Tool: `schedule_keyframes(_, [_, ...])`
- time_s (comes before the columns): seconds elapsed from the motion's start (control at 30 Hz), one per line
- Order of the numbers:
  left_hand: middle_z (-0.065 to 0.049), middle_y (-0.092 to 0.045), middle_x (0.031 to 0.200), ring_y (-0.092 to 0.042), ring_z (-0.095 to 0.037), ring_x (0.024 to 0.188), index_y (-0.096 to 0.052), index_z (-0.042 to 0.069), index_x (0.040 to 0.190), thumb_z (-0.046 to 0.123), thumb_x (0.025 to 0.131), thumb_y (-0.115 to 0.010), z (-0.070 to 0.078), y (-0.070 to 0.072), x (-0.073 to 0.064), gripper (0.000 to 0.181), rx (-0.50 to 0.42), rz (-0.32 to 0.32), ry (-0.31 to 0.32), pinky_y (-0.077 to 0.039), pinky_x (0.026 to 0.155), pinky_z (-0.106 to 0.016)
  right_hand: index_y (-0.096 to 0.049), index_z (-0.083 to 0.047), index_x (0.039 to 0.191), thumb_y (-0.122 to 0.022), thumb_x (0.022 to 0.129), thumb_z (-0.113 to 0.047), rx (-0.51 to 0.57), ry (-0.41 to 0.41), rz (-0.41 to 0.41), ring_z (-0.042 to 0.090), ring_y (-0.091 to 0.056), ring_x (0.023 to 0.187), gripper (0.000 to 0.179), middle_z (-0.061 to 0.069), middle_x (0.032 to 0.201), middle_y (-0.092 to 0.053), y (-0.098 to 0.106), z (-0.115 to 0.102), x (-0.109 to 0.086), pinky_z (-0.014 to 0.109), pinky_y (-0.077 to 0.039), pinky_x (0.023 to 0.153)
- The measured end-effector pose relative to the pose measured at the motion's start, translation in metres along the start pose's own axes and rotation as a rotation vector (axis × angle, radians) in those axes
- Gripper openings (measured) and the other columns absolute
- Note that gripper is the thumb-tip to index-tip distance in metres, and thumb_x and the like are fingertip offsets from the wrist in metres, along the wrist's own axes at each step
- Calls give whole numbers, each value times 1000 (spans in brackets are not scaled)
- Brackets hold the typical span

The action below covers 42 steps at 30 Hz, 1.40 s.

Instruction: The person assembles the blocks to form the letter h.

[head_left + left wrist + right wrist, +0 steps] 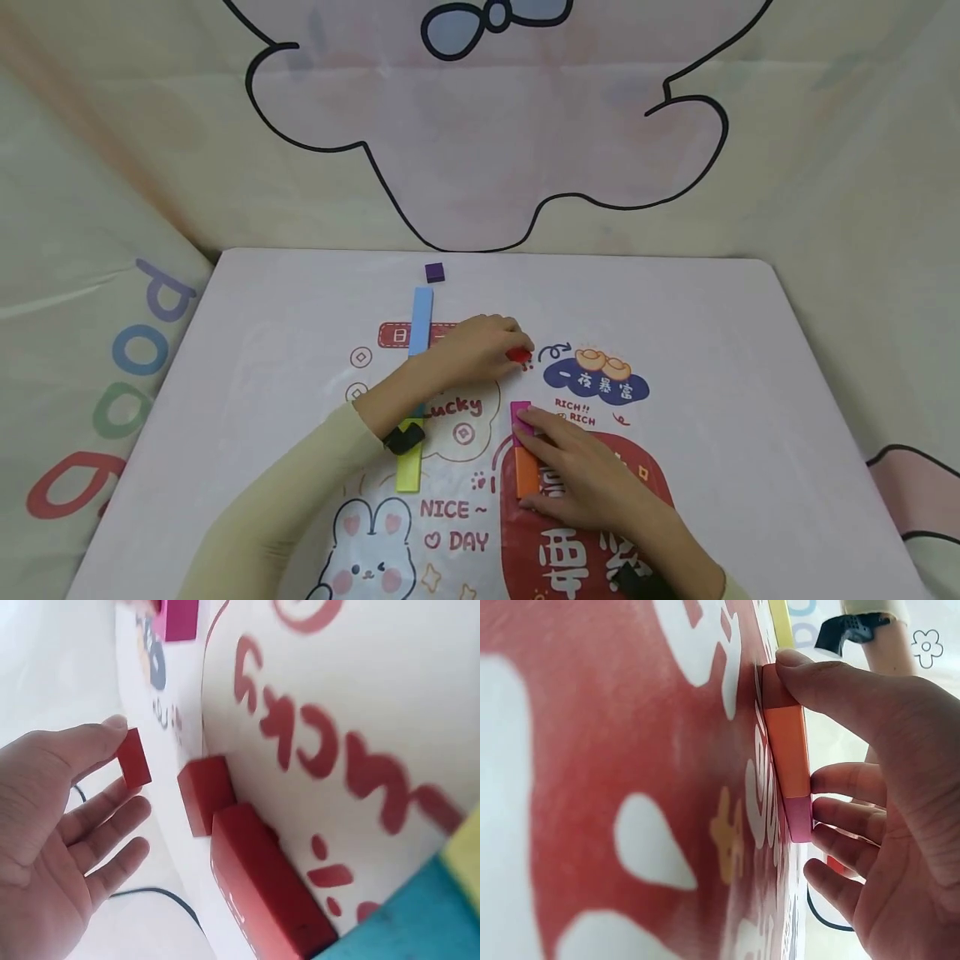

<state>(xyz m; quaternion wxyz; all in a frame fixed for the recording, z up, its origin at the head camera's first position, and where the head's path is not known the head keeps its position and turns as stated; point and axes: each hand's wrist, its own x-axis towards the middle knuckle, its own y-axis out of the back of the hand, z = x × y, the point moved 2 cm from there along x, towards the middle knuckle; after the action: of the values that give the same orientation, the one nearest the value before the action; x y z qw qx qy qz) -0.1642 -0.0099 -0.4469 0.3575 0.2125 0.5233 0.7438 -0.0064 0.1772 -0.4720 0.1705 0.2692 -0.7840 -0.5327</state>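
Note:
My left hand (483, 350) pinches a small red block (133, 759) between thumb and fingertips, over the upper middle of the table. Below it in the left wrist view, a short red block (206, 795) stands end to end with a longer red block (270, 881). My right hand (581, 479) rests on a line made of a magenta block (521, 415) and an orange block (527, 473). Its thumb touches the orange block's near end, while the other fingertips lie spread along the top, as the right wrist view shows.
Left of the hands runs a strip of a light blue block (422, 312) and a yellow block (408, 468), partly under my left wrist. A dark purple block (434, 272) lies near the far edge of the white table (712, 300), which bears printed pictures and lettering.

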Motion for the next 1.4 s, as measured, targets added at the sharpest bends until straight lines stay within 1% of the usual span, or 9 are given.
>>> schedule_keyframes(0.13, [-2,-73,130,-68,-21,121,-72,21,134,29,101,-72,8,-6,-7,33,41,-29,-68,-55,111,-37,-55,-17,155,-87,80,-59,-14,6,11,26,-52,148,92,3,165,-47,0,0,-1,48,-55,114])
schedule_keyframes(0.23, [-1,-74,129,-68,-20,121,-73,21,133,30,102,-72,13,-10,-11,32,52,-47,-90,-55,111,-37,-56,-17,155,-87,79,-59,-14,1,13,25,-52,147,92,2,164,-47,0,-1,-1,48,-55,114])
schedule_keyframes(0.43, [0,-74,132,-67,-20,125,-73,23,132,31,102,-72,17,-12,-19,32,54,-66,-79,-53,114,-38,-56,-18,155,-86,78,-62,-17,-17,-1,24,-54,146,94,2,163,-48,-1,-4,-2,47,-55,114])
schedule_keyframes(0.6, [1,-74,132,-67,-19,124,-74,24,131,30,100,-74,18,-14,-22,31,61,-79,-79,-53,112,-38,-55,-17,155,-88,77,-62,-26,-4,15,24,-54,145,96,3,162,-50,0,-5,-2,46,-55,114])
schedule_keyframes(0.8, [0,-73,135,-66,-21,128,-73,22,133,19,99,-75,20,-16,-24,34,40,-125,-76,-51,117,-39,-54,-17,156,-87,77,-60,-13,-19,1,24,-54,145,96,3,163,-49,0,-6,-2,46,-56,113])
schedule_keyframes(0.87, [0,-73,135,-66,-20,127,-73,21,134,15,99,-74,21,-17,-24,36,27,-139,-80,-51,117,-38,-53,-18,157,-87,78,-62,-11,-19,2,23,-54,145,96,3,163,-49,0,-7,-2,46,-56,114])
schedule_keyframes(0.97, [0,-74,132,-66,-20,124,-74,20,133,12,98,-73,22,-18,-25,35,6,-143,-91,-52,116,-36,-53,-19,157,-86,78,-63,-12,-13,6,23,-53,146,96,2,163,-48,0,-7,-1,46,-55,115])
schedule_keyframes(1.13, [0,-75,132,-67,-19,126,-74,19,133,15,99,-74,24,-19,-26,35,16,-137,-107,-51,117,-36,-54,-18,157,-85,78,-64,-14,-5,11,22,-53,146,96,2,162,-49,0,-7,0,45,-54,115])
schedule_keyframes(1.4, [2,-73,136,-65,-18,130,-73,21,135,17,99,-74,25,-22,-24,37,30,-168,-99,-49,119,-36,-55,-17,155,-88,76,-60,-8,-5,8,23,-55,143,96,4,161,-49,-3,-5,-1,46,-56,113])
